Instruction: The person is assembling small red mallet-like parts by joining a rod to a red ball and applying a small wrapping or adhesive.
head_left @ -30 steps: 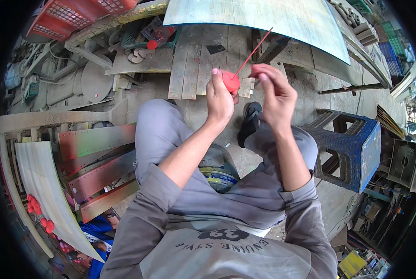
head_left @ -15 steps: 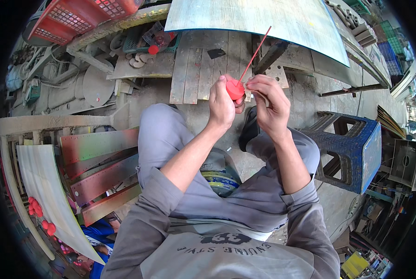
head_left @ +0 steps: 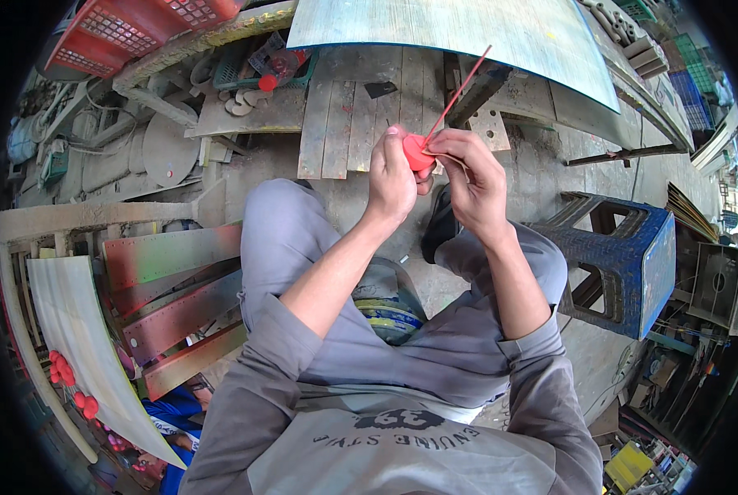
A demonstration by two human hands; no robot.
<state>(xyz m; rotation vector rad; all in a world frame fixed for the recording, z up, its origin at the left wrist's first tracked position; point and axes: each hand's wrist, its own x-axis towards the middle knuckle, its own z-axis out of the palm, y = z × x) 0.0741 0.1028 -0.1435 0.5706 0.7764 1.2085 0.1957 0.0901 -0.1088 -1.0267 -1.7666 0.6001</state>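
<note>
In front of my knees, my left hand (head_left: pixel 392 183) is closed around a small red round piece (head_left: pixel 414 150), its thumb along the near side. A thin red stick (head_left: pixel 462 91) slants up and to the right from beside this piece. At the piece's right edge my right hand (head_left: pixel 473 172) is closed in a pinch. Its fingertips are close to the stick's lower end, and I cannot make out exactly what they grip. More red round pieces (head_left: pixel 62 369) lie on a pale board (head_left: pixel 84 305) at the left.
Ahead stands a table with a pale bluish top (head_left: pixel 451 29), low wooden planks (head_left: pixel 336 124) beneath it. A blue plastic stool (head_left: pixel 625 264) is at the right. Red crates (head_left: pixel 130 37) and a basket with a bottle (head_left: pixel 280 68) sit at the far left. Reddish slats (head_left: pixel 179 256) lie leftward.
The red piece has turned slightly in my left hand, and the stick's tip has shifted a little to the right. My right fingers have moved slightly left, closer against the piece.
</note>
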